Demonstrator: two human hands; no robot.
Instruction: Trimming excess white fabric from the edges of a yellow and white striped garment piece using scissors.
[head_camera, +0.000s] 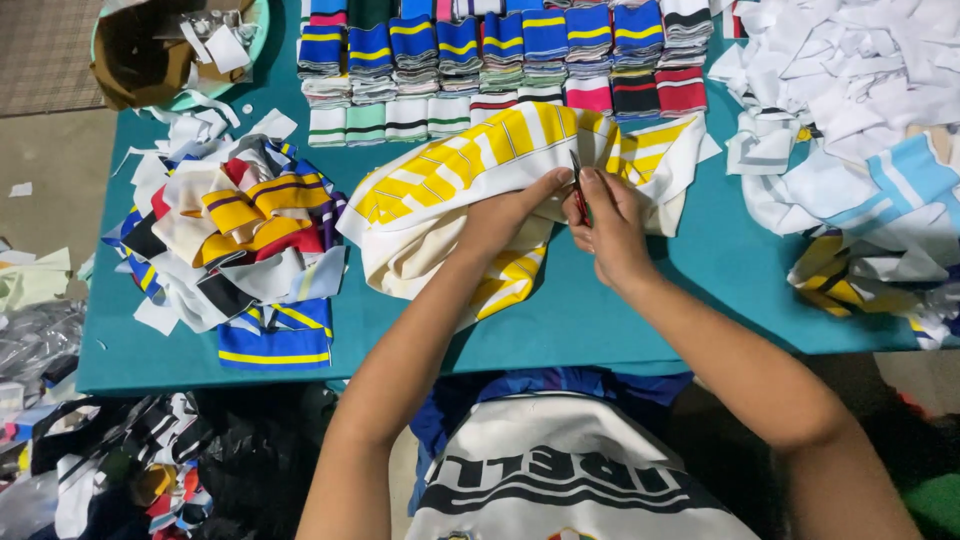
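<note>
Yellow-and-white striped knit fabric (480, 165) lies bunched across the middle of the teal-covered bench (600, 320), just below the rows of folded striped collar pieces (500, 60) stacked along the far edge. The left hand (505, 215) rests on the fabric's lower edge, its fingers closed in a pinch on the cloth. The right hand (610, 230) sits just beside it, touching the same fold, its grip clamped on a small red-handled cutting tool (579, 195), probably thread snips, though the view is too small to be sure; the dark blades point up onto the striped cloth. Both forearms reach in from the bottom of the view.

To the left lies a loose heap of mixed knit scraps in yellow, red, blue and white (235, 245), with a blue piece edged in yellow at its near side. To the right, a pile of white offcuts and pale blue striped pieces (850, 110) spreads over the bench corner. A pale green basin holding brown cloth (165, 55) stands at the far left corner.
</note>
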